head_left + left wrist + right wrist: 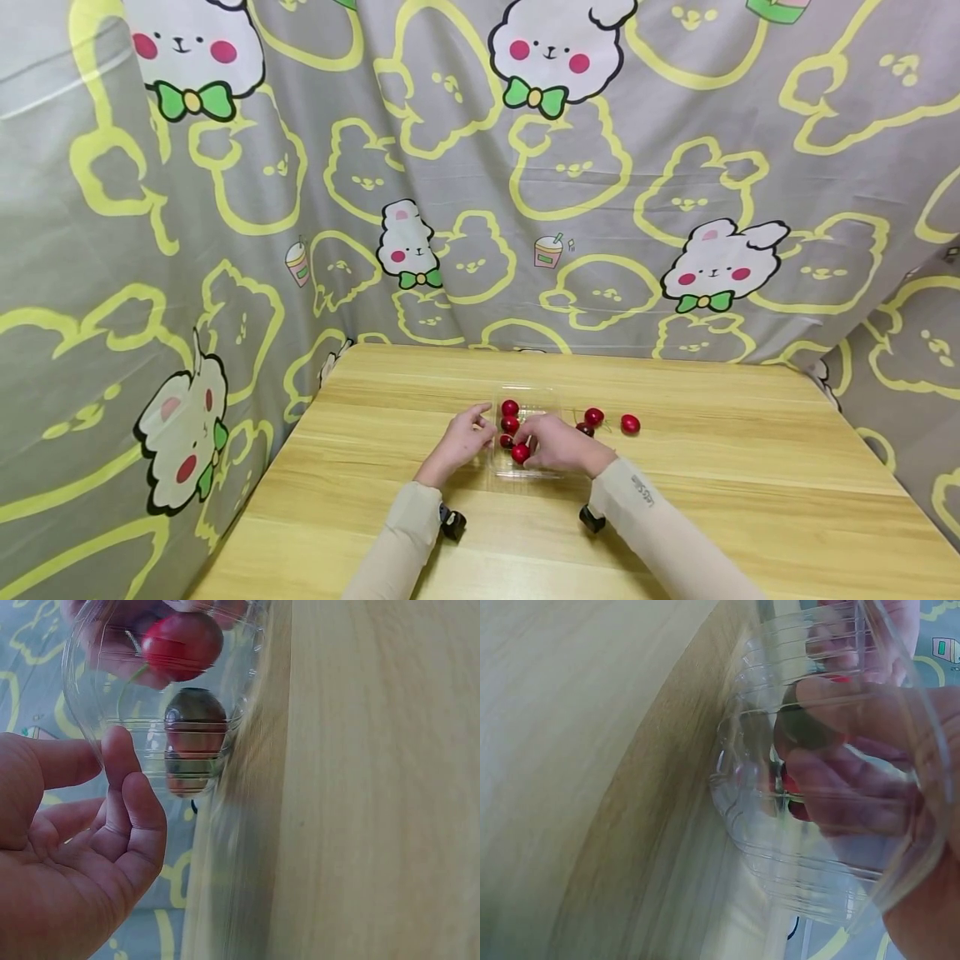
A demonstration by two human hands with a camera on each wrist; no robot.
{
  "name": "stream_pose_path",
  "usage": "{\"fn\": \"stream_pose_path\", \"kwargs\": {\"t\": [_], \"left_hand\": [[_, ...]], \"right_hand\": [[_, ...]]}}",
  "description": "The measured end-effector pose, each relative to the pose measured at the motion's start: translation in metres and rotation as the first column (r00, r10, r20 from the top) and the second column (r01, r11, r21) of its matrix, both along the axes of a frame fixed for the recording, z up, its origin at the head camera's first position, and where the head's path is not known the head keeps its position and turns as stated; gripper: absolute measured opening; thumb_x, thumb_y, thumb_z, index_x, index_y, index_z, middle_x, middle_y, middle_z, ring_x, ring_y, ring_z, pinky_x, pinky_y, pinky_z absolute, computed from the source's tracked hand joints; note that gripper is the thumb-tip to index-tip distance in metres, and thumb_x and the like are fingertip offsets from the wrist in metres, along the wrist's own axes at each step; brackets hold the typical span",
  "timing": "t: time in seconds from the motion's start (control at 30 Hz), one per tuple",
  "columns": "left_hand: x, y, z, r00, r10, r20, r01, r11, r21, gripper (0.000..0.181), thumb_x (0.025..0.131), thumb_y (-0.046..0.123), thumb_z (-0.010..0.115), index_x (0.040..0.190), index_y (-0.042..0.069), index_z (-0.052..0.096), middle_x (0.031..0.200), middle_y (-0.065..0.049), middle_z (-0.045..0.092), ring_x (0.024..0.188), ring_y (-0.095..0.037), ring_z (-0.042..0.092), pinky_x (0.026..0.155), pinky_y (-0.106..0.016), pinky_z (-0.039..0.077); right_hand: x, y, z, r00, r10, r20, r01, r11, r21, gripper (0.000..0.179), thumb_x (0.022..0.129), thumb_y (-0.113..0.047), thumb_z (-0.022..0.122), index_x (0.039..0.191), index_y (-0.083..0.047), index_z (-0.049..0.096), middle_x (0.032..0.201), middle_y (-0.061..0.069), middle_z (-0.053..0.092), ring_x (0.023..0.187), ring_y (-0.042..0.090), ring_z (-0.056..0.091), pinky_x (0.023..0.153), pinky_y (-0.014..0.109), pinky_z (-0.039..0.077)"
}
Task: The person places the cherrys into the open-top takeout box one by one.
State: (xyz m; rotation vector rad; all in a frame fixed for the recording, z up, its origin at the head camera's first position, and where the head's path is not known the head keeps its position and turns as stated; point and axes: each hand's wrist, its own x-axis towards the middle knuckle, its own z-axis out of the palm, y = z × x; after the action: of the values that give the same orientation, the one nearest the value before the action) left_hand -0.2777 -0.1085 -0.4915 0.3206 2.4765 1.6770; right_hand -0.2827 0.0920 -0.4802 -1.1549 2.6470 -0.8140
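Note:
A clear plastic box (525,477) stands on the wooden table, with several dark red cherries along its left side. My left hand (467,435) is at the box's left edge; in the left wrist view its thumb and index finger (120,754) pinch the clear rim. Reaching into the box, my right hand (557,444) holds a cherry (521,452) near the front left corner. Through the clear wall in the right wrist view, the thumb and fingers grip that cherry (799,724). Behind it in the box lie a cherry (510,407) and others.
To the right of the box, three cherries lie on the table (720,500): a bright red one (594,417), a darker one (585,429) partly behind the right hand, and one farther right (631,425). Thin green stems show beside them. A patterned grey curtain (465,183) hangs behind the table.

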Motion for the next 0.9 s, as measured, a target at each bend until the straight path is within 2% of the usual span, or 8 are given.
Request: {"fn": "stream_pose_path", "kwargs": {"t": [0.1, 0.17, 0.27, 0.33, 0.4, 0.7, 0.9], "left_hand": [[0.000, 0.000, 0.000, 1.000, -0.003, -0.011, 0.004, 1.000, 0.010, 0.052, 0.084, 0.006, 0.055, 0.132, -0.001, 0.036, 0.082, -0.008, 0.053, 0.067, -0.024, 0.059, 0.061, -0.035, 0.051], [0.006, 0.001, 0.009, 1.000, -0.006, -0.007, 0.007, 1.000, 0.024, 0.051, 0.084, 0.004, 0.054, 0.131, -0.003, 0.035, 0.083, -0.012, 0.053, 0.070, -0.030, 0.059, 0.064, -0.040, 0.050], [0.007, 0.001, 0.010, 1.000, -0.010, -0.011, 0.010, 1.000, 0.027, 0.051, 0.085, 0.004, 0.054, 0.131, -0.003, 0.035, 0.083, -0.012, 0.053, 0.070, -0.031, 0.059, 0.064, -0.040, 0.050], [0.007, 0.001, 0.010, 1.000, -0.006, -0.002, 0.006, 1.000, 0.020, 0.051, 0.085, 0.004, 0.054, 0.132, -0.002, 0.035, 0.083, -0.012, 0.053, 0.071, -0.030, 0.059, 0.065, -0.040, 0.050], [0.001, 0.000, 0.001, 1.000, 0.000, -0.007, 0.000, 1.000, 0.005, 0.052, 0.085, 0.006, 0.055, 0.132, 0.000, 0.036, 0.082, -0.008, 0.053, 0.068, -0.024, 0.059, 0.062, -0.035, 0.051], [0.000, 0.001, 0.000, 1.000, 0.002, -0.012, -0.002, 1.000, 0.020, 0.052, 0.084, 0.005, 0.056, 0.132, 0.000, 0.036, 0.085, -0.012, 0.055, 0.070, -0.027, 0.059, 0.063, -0.038, 0.050], [0.000, 0.002, 0.000, 1.000, 0.009, -0.016, -0.008, 1.000, 0.016, 0.050, 0.085, 0.005, 0.055, 0.131, -0.001, 0.037, 0.082, -0.008, 0.054, 0.067, -0.023, 0.059, 0.063, -0.036, 0.051]], "right_hand": [[-0.002, -0.001, -0.001, 0.999, 0.020, -0.046, -0.019, 0.999, 0.035, 0.028, 0.066, -0.009, 0.075, 0.092, -0.012, 0.065, 0.087, -0.007, 0.054, 0.069, 0.004, 0.053, 0.059, 0.015, 0.045], [-0.003, -0.001, -0.002, 0.997, 0.036, -0.072, -0.032, 0.998, 0.053, 0.027, 0.066, -0.010, 0.075, 0.091, -0.012, 0.066, 0.085, -0.007, 0.053, 0.067, 0.004, 0.053, 0.058, 0.015, 0.044], [-0.004, -0.002, -0.002, 0.995, 0.051, -0.091, -0.044, 0.997, 0.070, 0.027, 0.067, -0.010, 0.074, 0.092, -0.012, 0.066, 0.084, -0.006, 0.052, 0.067, 0.004, 0.053, 0.058, 0.014, 0.044], [-0.004, -0.002, -0.002, 0.995, 0.055, -0.088, -0.048, 0.996, 0.075, 0.027, 0.067, -0.009, 0.074, 0.093, -0.011, 0.066, 0.084, -0.006, 0.052, 0.068, 0.004, 0.054, 0.058, 0.014, 0.044], [-0.003, -0.002, -0.002, 0.995, 0.058, -0.085, -0.052, 0.996, 0.076, 0.027, 0.067, -0.008, 0.073, 0.094, -0.010, 0.066, 0.085, -0.005, 0.053, 0.068, 0.005, 0.055, 0.058, 0.014, 0.044], [-0.001, -0.001, 0.000, 0.999, 0.040, -0.024, -0.039, 0.998, 0.056, 0.027, 0.069, -0.004, 0.072, 0.094, -0.010, 0.066, 0.087, -0.004, 0.063, 0.068, 0.001, 0.056, 0.059, 0.015, 0.046], [0.000, -0.002, -0.001, 0.999, 0.034, -0.028, -0.032, 0.998, 0.049, 0.019, 0.071, -0.007, 0.071, 0.089, -0.013, 0.066, 0.081, -0.007, 0.062, 0.069, 0.001, 0.056, 0.060, 0.016, 0.046]]}}
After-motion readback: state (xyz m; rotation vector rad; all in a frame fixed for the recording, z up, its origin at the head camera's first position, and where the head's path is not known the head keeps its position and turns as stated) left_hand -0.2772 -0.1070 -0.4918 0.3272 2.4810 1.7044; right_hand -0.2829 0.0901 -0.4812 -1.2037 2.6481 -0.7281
